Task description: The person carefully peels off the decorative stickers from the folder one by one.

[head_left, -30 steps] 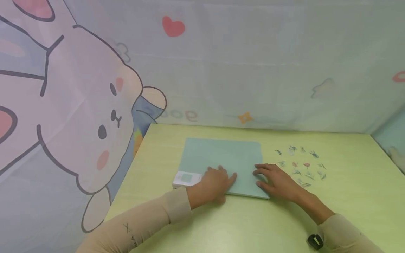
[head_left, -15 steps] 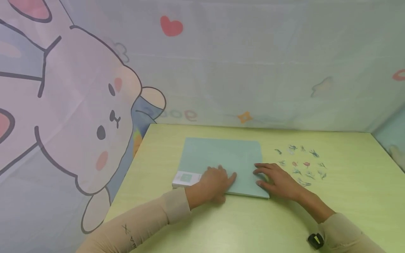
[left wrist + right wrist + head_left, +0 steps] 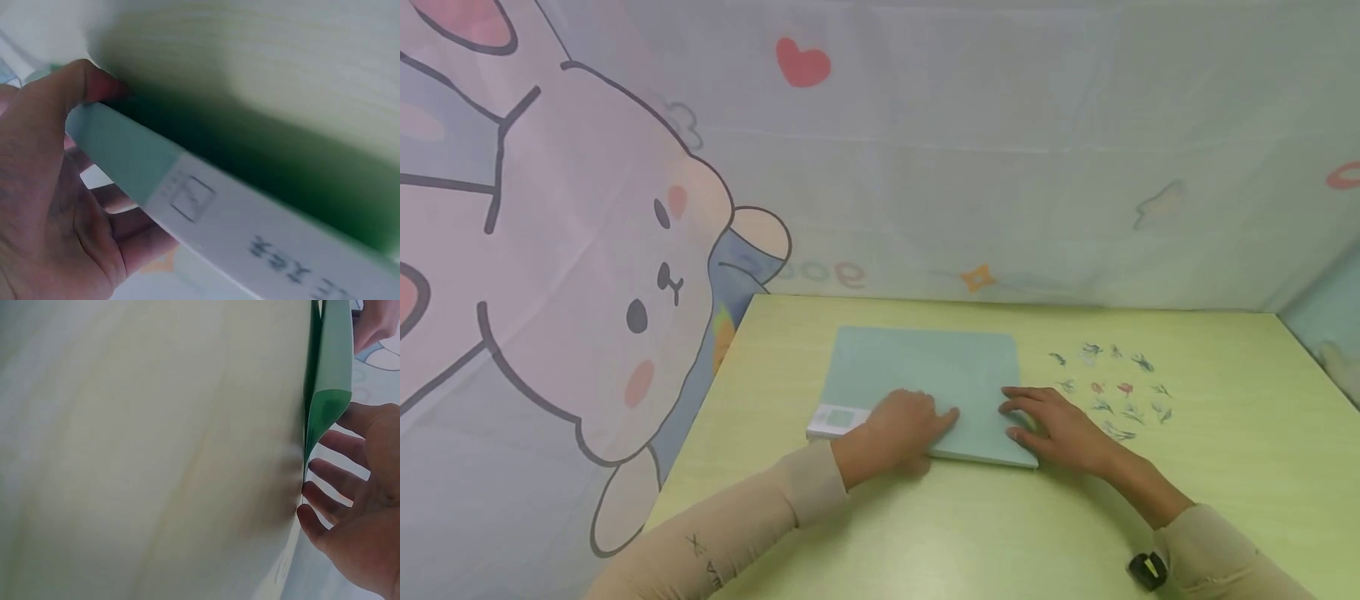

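A mint-green file folder (image 3: 925, 358) lies flat on the table, with a white label strip (image 3: 837, 418) at its near left corner. My left hand (image 3: 891, 429) grips its near edge. In the left wrist view the thumb is on the table side of the spine (image 3: 125, 150) and the fingers are on the cover side. My right hand (image 3: 1060, 425) rests at the folder's right edge, fingers spread and lightly bent, tips on the cover. The right wrist view shows those fingers (image 3: 340, 478) beside the folder's open side, where the cover (image 3: 334, 356) stands slightly bowed.
Several small flower and leaf cutouts (image 3: 1124, 389), two of them red, are spread on the yellow-green table (image 3: 970, 533) right of the folder. Behind stands a pale curtain (image 3: 1000, 167) with a rabbit print. A black band (image 3: 1147, 572) sits by the right sleeve.
My left hand has shifted slightly left along the folder, its fingers more bent over the cover. The right hand and the folder stay nearly in place.
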### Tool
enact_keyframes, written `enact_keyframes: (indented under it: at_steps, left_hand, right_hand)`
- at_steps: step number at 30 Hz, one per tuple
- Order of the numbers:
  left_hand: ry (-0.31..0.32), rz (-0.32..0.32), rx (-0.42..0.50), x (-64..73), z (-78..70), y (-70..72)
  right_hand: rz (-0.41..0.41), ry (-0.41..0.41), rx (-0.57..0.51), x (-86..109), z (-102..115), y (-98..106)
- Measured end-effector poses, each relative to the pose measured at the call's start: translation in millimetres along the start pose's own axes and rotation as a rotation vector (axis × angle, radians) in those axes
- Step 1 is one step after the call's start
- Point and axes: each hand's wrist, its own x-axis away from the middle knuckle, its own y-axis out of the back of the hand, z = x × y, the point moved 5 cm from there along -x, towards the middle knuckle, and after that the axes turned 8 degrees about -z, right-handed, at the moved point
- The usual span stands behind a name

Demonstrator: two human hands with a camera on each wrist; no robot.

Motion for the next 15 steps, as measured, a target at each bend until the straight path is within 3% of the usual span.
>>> enact_keyframes:
  at_steps: [6,15]
  left_hand:
    - [-0.012,-0.002,0.001,-0.1,9.2,-1.9]
    - [0.029,-0.041,-0.005,3.4,15.5,-4.0]
  right_hand:
    - [0.02,-0.025,-0.035,2.3,-0.8,1.5]
    - [0.06,-0.058,-0.047,-4.2,-2.3,-2.2]
